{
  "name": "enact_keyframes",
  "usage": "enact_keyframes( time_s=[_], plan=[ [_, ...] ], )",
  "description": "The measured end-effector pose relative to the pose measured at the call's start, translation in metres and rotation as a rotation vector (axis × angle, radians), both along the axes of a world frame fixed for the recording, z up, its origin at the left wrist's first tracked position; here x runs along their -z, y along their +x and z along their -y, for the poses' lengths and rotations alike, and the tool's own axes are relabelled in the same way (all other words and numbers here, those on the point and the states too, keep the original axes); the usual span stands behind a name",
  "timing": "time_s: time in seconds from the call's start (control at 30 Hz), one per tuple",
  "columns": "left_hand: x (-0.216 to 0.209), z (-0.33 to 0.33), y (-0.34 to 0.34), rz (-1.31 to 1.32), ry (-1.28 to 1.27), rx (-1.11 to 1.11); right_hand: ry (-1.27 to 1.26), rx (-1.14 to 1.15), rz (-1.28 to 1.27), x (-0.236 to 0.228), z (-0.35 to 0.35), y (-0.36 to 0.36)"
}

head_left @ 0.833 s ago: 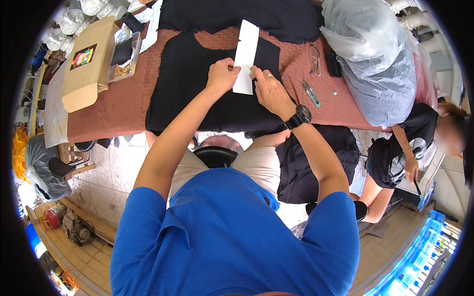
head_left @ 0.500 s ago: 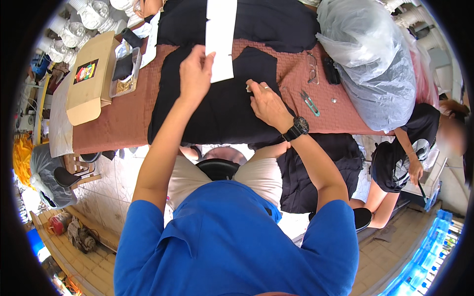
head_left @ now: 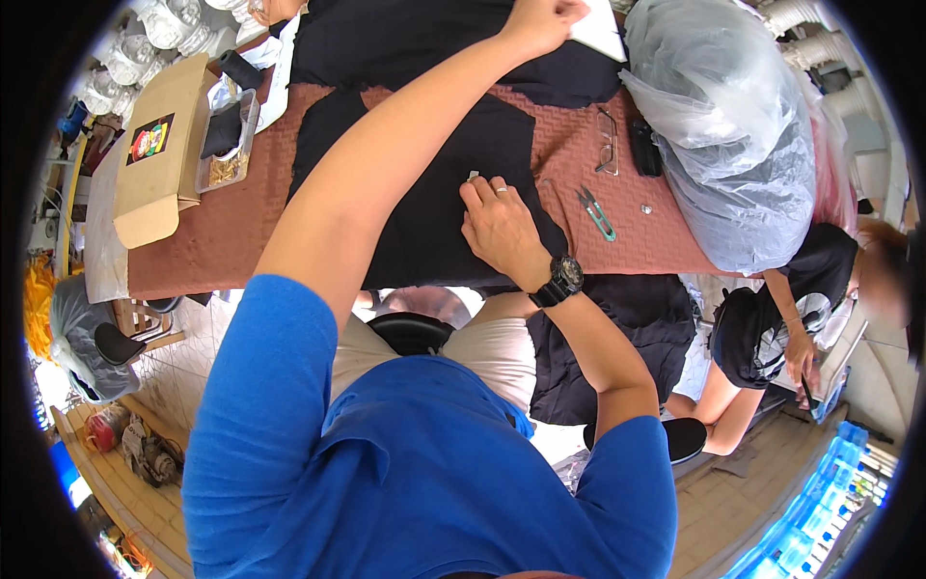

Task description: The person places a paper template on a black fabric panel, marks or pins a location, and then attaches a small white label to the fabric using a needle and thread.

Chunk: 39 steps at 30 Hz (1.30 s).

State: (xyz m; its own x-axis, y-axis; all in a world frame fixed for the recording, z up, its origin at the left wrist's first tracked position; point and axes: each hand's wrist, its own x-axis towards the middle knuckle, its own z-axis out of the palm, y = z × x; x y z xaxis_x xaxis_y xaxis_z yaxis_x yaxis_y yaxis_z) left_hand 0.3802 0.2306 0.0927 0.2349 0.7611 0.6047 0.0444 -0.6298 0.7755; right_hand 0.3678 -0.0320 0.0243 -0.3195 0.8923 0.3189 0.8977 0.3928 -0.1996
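Note:
A black garment (head_left: 424, 183) lies spread on a reddish-brown quilted table (head_left: 203, 241). My left hand (head_left: 542, 19) is stretched far across the table, shut on a white sheet of paper (head_left: 600, 29) near the top edge of the picture. My right hand (head_left: 497, 227), with a ring and a black wristwatch (head_left: 558, 282), rests on the black garment and pinches a small pale tag (head_left: 473, 177) at its fingertips. A second black cloth (head_left: 405, 39) lies at the far side of the table.
Small thread snips with green handles (head_left: 596, 210), eyeglasses (head_left: 608, 143) and a dark phone (head_left: 644, 147) lie right of the garment. A big clear plastic bag (head_left: 733, 145) fills the table's right end. A cardboard box (head_left: 159, 154) and a clear tray (head_left: 227, 140) stand left. A seated person (head_left: 791, 309) is at the right.
My left hand has carried the white paper off the garment, away across the table and to the right. My right hand has stayed on the garment, now pinching a small tag.

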Motion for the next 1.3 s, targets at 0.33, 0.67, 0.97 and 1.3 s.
enact_keyframes(
  time_s=[0.33, 0.67, 0.97, 1.3],
  plan=[
    [0.030, 0.056, -0.078, -0.311, 0.216, 0.189, -0.089, 0.045, 0.015, 0.002, 0.006, -0.004],
    [0.090, 0.163, -0.189, -0.697, 0.146, 0.173, -0.071, 0.019, 0.008, 0.004, 0.001, 0.002],
    [0.097, 0.163, -0.186, -0.728, 0.169, 0.132, -0.099, 0.008, -0.023, -0.001, -0.001, 0.006],
    [0.094, 0.167, -0.181, -0.779, 0.177, 0.102, -0.134, -0.021, -0.024, 0.001, 0.001, 0.006]
  ],
)
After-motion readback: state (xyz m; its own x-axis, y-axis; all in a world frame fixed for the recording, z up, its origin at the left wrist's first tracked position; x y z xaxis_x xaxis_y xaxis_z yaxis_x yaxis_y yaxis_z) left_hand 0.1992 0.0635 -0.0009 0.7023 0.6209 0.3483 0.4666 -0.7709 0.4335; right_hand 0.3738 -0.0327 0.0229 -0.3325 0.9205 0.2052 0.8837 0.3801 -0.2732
